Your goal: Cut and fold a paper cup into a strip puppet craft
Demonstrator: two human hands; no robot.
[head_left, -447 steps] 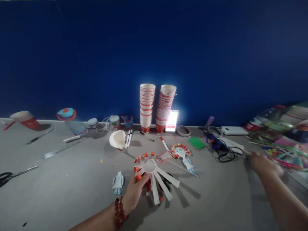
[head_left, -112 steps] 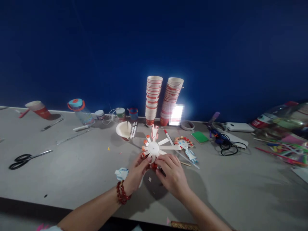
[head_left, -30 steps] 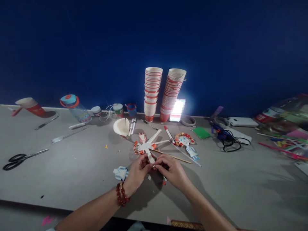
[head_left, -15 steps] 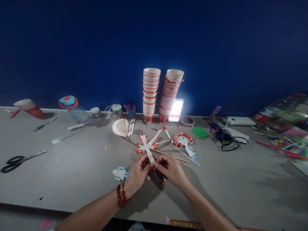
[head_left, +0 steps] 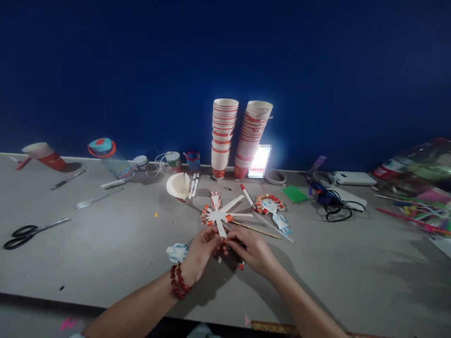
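Between both hands is a paper-cup cutout (head_left: 217,216) with a white round middle, some straight strips sticking out and others curled to show red. My left hand (head_left: 201,249), with a beaded bracelet at its wrist, pinches the strip that points toward me. At the tip of the same strip, the fingers of my right hand (head_left: 252,249) are pressed together. Just beyond the cutout lies a small red-and-white paper figure (head_left: 215,200). A blue-and-white paper dress shape (head_left: 176,252) rests left of my left hand. To the right lies a finished-looking curled flower with a drawn face (head_left: 269,205).
Two tall stacks of paper cups (head_left: 224,136) stand at the wall beside a bright blurred screen (head_left: 260,161). Black-handled scissors (head_left: 26,234) lie at the left. A cut cup (head_left: 178,186), markers (head_left: 193,185), a glue gun (head_left: 320,195) with its cord and a wooden stick (head_left: 257,230) are around.
The cutout has turned slightly and its strips at the right now spread more toward the right. My fingers stay at the near strip. The whole view has shifted a little.
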